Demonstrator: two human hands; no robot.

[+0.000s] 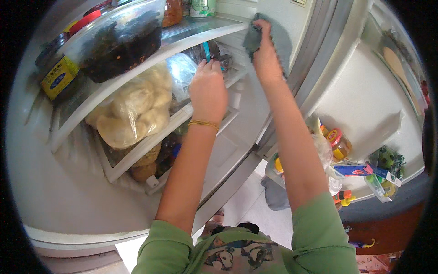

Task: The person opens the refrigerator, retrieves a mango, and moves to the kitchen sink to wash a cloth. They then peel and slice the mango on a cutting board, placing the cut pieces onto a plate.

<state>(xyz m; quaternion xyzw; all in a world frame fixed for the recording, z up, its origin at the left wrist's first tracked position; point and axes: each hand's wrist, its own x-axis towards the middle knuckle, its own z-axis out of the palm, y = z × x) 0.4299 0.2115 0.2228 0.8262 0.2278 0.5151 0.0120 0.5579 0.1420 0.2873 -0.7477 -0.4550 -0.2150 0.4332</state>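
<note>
My right hand point(267, 58) holds a grey cloth point(254, 37) against the inner side wall of an open fridge, near the front end of the upper shelf point(212, 31). My left hand point(208, 89) reaches onto the shelf below, its fingertips at a blue strip point(206, 51) on a clear plastic bag point(183, 70); whether they grip it is hard to tell. Left of that hand lies a plastic bag of pale, rounded buns point(137, 106). On the upper shelf stands a clear container of dark food point(119, 44), beside a jar with a yellow label point(60, 78).
At the right, the open fridge door point(362, 92) holds a red-lidded jar point(338, 144), bottles and packets. A white shelf edge point(150, 145) crosses below the buns, with more food beneath. A grey cloth-like item point(275, 195) is near the floor.
</note>
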